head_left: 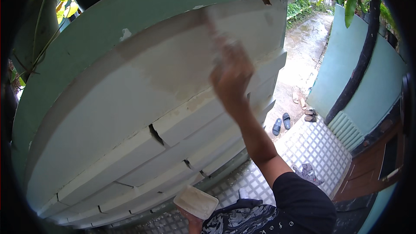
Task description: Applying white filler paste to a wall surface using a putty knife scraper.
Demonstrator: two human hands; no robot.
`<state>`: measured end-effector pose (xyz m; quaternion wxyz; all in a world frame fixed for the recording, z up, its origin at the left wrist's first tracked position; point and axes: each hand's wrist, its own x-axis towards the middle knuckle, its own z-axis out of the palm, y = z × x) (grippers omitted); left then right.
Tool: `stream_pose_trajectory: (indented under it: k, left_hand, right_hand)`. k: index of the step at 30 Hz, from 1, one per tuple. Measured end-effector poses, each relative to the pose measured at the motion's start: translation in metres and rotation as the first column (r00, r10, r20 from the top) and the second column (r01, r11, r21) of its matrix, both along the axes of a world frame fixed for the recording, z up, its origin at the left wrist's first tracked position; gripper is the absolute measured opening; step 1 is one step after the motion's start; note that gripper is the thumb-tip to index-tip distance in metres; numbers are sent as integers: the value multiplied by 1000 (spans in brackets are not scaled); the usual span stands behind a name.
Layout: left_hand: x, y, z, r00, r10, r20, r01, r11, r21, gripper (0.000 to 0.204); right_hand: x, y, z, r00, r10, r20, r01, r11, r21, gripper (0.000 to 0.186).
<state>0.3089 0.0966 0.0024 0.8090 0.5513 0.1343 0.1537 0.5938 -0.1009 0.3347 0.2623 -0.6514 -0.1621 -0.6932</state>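
My right hand (pixel 232 76) is raised high against a white stepped wall moulding (pixel 143 104) and is shut on a putty knife (pixel 213 28), whose blade lies on a grey, freshly smeared band of the wall; the tool is blurred. My left hand (pixel 190 219) is low at the bottom edge and holds a small white rectangular tray (pixel 196 201) from beneath, only its fingers showing. The moulding has dark cracks (pixel 156 135) between its steps. A green wall (pixel 130 13) runs above the white part.
Below lies a floor of small square tiles (pixel 316 147). Dark sandals (pixel 281 123) and other slippers (pixel 310 115) lie near a wet concrete path (pixel 303 47). A green wall with a black pipe (pixel 359 65) stands at right, a wooden door (pixel 372 169) lower right.
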Motion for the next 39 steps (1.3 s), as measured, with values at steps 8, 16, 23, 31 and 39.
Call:
stream_pose_trajectory:
  k: [8,16,23,31,39]
  left_hand:
    - [9,-14,10,1000,10,-10,-9,995,96,71]
    - [5,-14,9,999,-27,-30,32,984,175,73]
    - [0,-2,8,997,-36,-75,52,971,233,74]
    - [-1,28,-31,997,-72,34,76,986,-150,67]
    - [-5,36,-8,995,-95,37,100,972,-211,68]
  right_hand:
    - [-17,-19,-5,968,249,-10,-247,962,116,38]
    - [5,7,-7,987,-156,-33,156,988,13,47]
    - [-71,76,-12,953,304,3,-292,917,-272,24]
    - [-30,3,-32,949,-39,-312,110,971,212,39]
    - [-108,121,-60,871,468,-148,-485,866,-121,40]
